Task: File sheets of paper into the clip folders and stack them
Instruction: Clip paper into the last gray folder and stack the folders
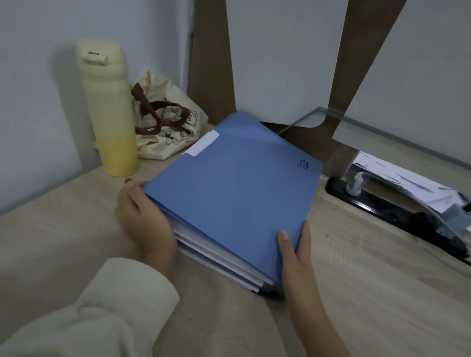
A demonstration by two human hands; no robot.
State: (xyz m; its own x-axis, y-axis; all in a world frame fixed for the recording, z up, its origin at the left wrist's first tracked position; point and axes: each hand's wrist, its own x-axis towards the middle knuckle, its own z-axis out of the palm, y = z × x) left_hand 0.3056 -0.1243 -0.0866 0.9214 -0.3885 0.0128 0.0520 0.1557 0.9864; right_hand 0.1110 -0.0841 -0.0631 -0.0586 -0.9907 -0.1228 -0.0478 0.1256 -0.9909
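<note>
While both hands' fingers [131,184] gripped the stacked blue plastic clip folders [233,190], stacking looked underway; next: square edges toward 12 o'clock.

Yellow bottle [107,109] upright on my surface [362,297], touching cloth bag [166,128] behind it. Black power strip [395,217] at right, plugs inserted.

Setting: a desk nook in a home or dormitory room. Evidence: a wood-grain counter [362,297] set into a corner against a plain pale wall [20,63]; a yellow flask [109,109] and a cloth bag [169,128] with bear print standing at the back; a black power strip [395,216] with plugs inserted; loose papers [400,180] under a glass shelf [411,134]; blue folders [235,190] stacked centrally.
</note>
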